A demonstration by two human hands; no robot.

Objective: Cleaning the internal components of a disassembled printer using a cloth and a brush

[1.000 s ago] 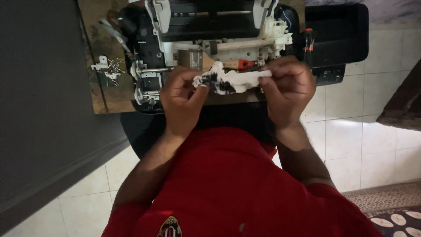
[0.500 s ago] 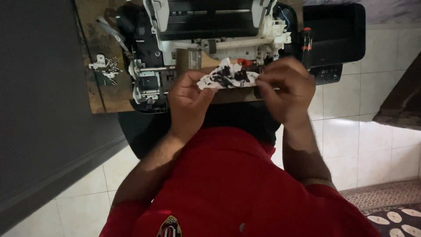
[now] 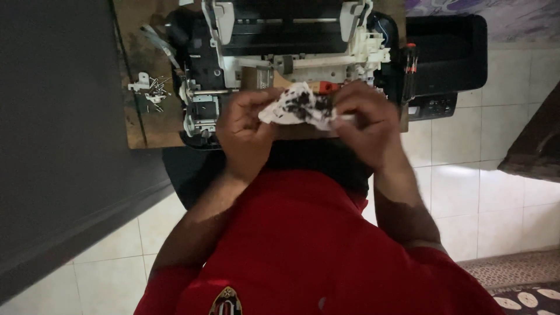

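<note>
Both of my hands hold a crumpled white tissue (image 3: 298, 105) stained with black ink, just in front of my chest. My left hand (image 3: 246, 127) pinches its left end; my right hand (image 3: 366, 119) grips its right end. Behind the tissue sits a dismantled printer (image 3: 280, 52) with white and black plastic parts exposed, resting on a small wooden table (image 3: 137, 116). A red-tipped part of the printer shows just above the tissue.
A pile of small screws and a white bracket (image 3: 149, 87) lies on the table's left side. A black printer cover (image 3: 446, 52) with a button panel stands at the right. A dark wall runs along the left; white floor tiles lie below.
The tissue was stretched out between my hands; now it is bunched up and my hands have come closer together, slightly higher toward the printer.
</note>
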